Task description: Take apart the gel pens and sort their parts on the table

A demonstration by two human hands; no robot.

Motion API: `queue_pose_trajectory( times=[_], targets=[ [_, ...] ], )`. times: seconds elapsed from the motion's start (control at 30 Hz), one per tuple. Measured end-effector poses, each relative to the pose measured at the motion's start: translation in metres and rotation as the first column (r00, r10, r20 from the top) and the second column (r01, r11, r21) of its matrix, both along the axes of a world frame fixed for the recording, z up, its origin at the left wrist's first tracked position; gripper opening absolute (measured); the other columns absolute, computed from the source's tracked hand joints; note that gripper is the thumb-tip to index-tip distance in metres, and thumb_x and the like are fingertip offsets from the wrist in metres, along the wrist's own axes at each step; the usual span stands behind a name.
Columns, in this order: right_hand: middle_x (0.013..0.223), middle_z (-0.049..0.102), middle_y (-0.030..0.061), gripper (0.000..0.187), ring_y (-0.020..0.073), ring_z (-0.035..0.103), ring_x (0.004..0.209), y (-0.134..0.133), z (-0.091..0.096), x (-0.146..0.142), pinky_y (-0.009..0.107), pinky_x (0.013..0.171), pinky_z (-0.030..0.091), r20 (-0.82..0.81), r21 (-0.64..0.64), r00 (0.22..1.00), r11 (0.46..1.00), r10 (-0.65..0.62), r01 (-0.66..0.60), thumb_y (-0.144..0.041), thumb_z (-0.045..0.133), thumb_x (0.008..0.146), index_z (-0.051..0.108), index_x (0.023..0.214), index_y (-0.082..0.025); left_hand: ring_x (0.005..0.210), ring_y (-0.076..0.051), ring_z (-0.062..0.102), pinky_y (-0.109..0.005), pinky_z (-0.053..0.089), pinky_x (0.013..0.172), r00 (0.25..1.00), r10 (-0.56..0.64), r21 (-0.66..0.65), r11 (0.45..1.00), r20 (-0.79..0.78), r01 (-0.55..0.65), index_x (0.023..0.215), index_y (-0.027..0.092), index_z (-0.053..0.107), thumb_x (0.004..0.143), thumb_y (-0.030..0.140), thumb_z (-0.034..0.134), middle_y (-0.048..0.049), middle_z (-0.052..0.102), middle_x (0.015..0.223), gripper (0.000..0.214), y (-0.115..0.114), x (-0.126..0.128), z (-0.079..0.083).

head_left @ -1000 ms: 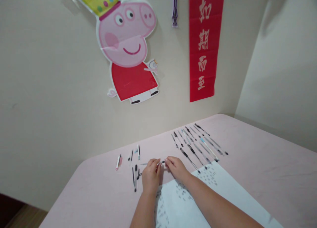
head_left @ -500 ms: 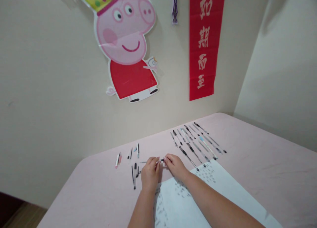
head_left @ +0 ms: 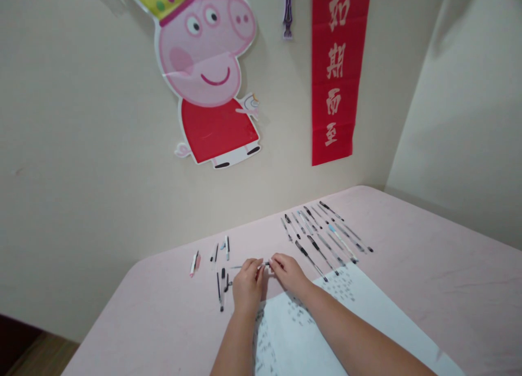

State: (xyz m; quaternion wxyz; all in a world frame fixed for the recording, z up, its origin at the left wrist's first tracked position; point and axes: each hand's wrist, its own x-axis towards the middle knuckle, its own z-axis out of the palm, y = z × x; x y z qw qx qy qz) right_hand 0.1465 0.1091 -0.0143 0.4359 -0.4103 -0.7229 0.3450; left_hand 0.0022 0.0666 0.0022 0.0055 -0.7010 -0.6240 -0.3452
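A slim pen (head_left: 266, 264) lies crosswise between my two hands, just over the pink surface. My left hand (head_left: 248, 283) pinches its middle, and a thin grey end sticks out past the fingers to the left. The fingertips of my right hand (head_left: 287, 271) are closed on the dark right end. Most of the pen is hidden by my fingers, so I cannot tell whether it is in one piece. Left of my hand are loose pen parts, among them a black cap (head_left: 223, 273) and a dark refill (head_left: 219, 287).
Rows of pens (head_left: 316, 251) lie at the right back. A white sheet with dark marks (head_left: 367, 316) spreads under my forearms. More parts, including a white and pink pen piece (head_left: 193, 265), lie at the left on the pink tabletop (head_left: 163, 310). A wall (head_left: 101, 174) stands behind.
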Motion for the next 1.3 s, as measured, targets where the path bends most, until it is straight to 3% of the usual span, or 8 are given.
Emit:
queue_pose_trajectory(
  times=[0.07, 0.2, 0.27, 0.53, 0.77, 1.13, 1.3],
  targets=[
    [0.057, 0.051, -0.0026, 0.03, 0.0123, 0.048, 0.058, -0.0004, 0.0007, 0.001, 0.023, 0.057, 0.036, 0.005, -0.015, 1.0, 1.0, 0.001, -0.001, -0.029, 0.044, 0.088, 0.054, 0.062, -0.018, 0.073, -0.014, 0.066, -0.025, 0.051, 0.065, 1.0, -0.002, -0.008, 1.0, 0.004, 0.002, 0.099, 0.02, 0.067, 0.089, 0.026, 0.046, -0.0037, 0.067, 0.096, 0.024, 0.0005, -0.0004, -0.0005],
    [0.068, 0.058, -0.0016, 0.008, 0.0131, 0.053, 0.064, -0.0012, 0.0025, 0.0006, 0.023, 0.061, 0.039, -0.051, -0.035, 0.999, 0.999, 0.017, -0.019, -0.021, 0.052, 0.081, 0.059, 0.077, -0.018, 0.074, -0.015, 0.065, -0.026, 0.051, 0.066, 1.0, 0.001, -0.021, 1.0, 0.006, 0.0, 0.1, 0.02, 0.067, 0.089, 0.026, 0.045, -0.0041, 0.067, 0.098, 0.024, 0.0004, -0.0004, -0.0006],
    [0.069, 0.059, -0.002, 0.006, 0.0128, 0.052, 0.064, -0.0009, 0.0023, -0.0003, 0.023, 0.061, 0.039, -0.053, -0.037, 0.998, 0.999, 0.025, -0.027, -0.019, 0.053, 0.079, 0.059, 0.078, -0.018, 0.076, -0.015, 0.065, -0.026, 0.051, 0.066, 1.0, -0.01, -0.018, 1.0, 0.003, 0.01, 0.1, 0.019, 0.066, 0.089, 0.026, 0.045, -0.0044, 0.067, 0.098, 0.025, -0.0002, 0.0001, -0.0004],
    [0.054, 0.049, -0.0036, 0.036, 0.0117, 0.048, 0.054, 0.0008, -0.0003, -0.0001, 0.023, 0.055, 0.034, 0.009, -0.077, 0.999, 0.996, 0.034, -0.033, -0.034, 0.04, 0.091, 0.052, 0.062, -0.018, 0.075, -0.015, 0.066, -0.024, 0.052, 0.063, 0.999, -0.022, 0.037, 0.999, -0.025, 0.023, 0.098, 0.02, 0.067, 0.089, 0.026, 0.043, -0.0051, 0.068, 0.094, 0.026, -0.0022, 0.0, 0.0011],
    [0.068, 0.056, -0.0026, 0.006, 0.0125, 0.052, 0.064, -0.001, 0.0032, 0.0002, 0.023, 0.061, 0.039, -0.041, -0.048, 0.998, 0.998, 0.046, -0.047, -0.02, 0.051, 0.081, 0.055, 0.077, -0.018, 0.072, -0.014, 0.066, -0.024, 0.051, 0.063, 0.999, -0.009, 0.035, 0.999, -0.044, 0.01, 0.098, 0.02, 0.067, 0.088, 0.025, 0.045, -0.0041, 0.068, 0.094, 0.025, -0.0028, -0.0001, 0.0009],
    [0.051, 0.048, -0.0054, 0.027, 0.0111, 0.047, 0.052, -0.0004, -0.0002, -0.0002, 0.022, 0.053, 0.034, 0.02, -0.099, 0.998, 0.994, 0.058, -0.056, -0.031, 0.046, 0.087, 0.052, 0.063, -0.019, 0.078, -0.015, 0.065, -0.026, 0.052, 0.069, 1.0, -0.007, 0.025, 1.0, 0.02, 0.006, 0.097, 0.021, 0.068, 0.086, 0.02, 0.045, -0.0043, 0.068, 0.093, 0.025, -0.0037, 0.0034, 0.0],
    [0.055, 0.05, -0.003, 0.043, 0.0115, 0.048, 0.053, -0.001, 0.0013, 0.0006, 0.023, 0.053, 0.037, -0.106, -0.106, 0.987, 0.985, 0.124, -0.135, -0.05, 0.037, 0.091, 0.05, 0.064, -0.019, 0.079, -0.015, 0.064, -0.027, 0.053, 0.07, 0.99, -0.028, 0.068, 0.998, 0.137, 0.019, 0.096, 0.019, 0.067, 0.087, 0.021, 0.046, -0.0051, 0.068, 0.093, 0.023, -0.0049, 0.0088, 0.0034]
  ],
)
